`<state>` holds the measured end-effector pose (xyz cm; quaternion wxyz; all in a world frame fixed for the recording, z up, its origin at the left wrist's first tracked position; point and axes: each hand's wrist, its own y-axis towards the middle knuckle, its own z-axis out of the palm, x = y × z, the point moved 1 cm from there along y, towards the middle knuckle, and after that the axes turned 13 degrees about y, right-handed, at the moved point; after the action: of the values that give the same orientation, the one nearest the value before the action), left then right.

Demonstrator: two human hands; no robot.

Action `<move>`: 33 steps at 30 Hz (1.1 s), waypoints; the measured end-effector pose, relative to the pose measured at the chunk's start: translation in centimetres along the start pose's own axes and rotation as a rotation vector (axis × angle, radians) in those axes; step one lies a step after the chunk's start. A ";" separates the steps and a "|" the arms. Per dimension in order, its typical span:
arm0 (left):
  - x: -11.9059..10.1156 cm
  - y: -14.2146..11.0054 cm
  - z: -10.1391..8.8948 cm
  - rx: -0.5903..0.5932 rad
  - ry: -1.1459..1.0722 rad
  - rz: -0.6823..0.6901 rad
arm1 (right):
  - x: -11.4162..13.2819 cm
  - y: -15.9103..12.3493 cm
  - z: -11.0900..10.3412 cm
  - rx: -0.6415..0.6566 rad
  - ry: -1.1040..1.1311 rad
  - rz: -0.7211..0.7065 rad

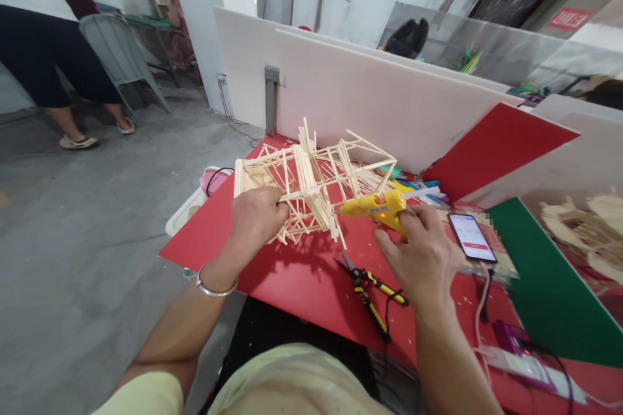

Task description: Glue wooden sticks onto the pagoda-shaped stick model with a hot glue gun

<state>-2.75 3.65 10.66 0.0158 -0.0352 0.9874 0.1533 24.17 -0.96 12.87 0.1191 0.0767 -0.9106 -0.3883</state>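
Note:
A lattice model of thin wooden sticks (306,172) stands over the red tabletop, tilted slightly. My left hand (257,211) is closed on its near left side, thumb and fingers pinching the sticks. In my right hand (418,253) is a yellow hot glue gun (374,206), its small orange light lit and a clear glue stick out of its back. The nozzle points left, close to the model's right side; whether it touches a stick I cannot tell. Black-and-yellow pliers (367,288) lie with their jaws apart on the table below the model.
Loose sticks (372,178) and coloured items lie behind the glue gun. A phone (472,237) rests at the right, near a green board (559,279) and a power strip (530,366). White panels (350,84) border the table's back. A person (43,32) stands far left by a grey chair (114,52).

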 end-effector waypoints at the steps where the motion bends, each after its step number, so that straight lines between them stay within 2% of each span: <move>1: 0.0 0.0 0.0 0.001 0.004 0.000 | 0.0 0.0 0.0 0.002 0.007 0.002; 33: -0.2 -0.2 0.3 -0.053 -0.030 -0.014 | -0.9 -0.7 0.7 -0.055 0.038 0.012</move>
<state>-2.53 3.55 10.32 0.0308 -0.0400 0.9824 0.1798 24.84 -0.78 11.75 0.1407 0.0752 -0.8976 -0.4108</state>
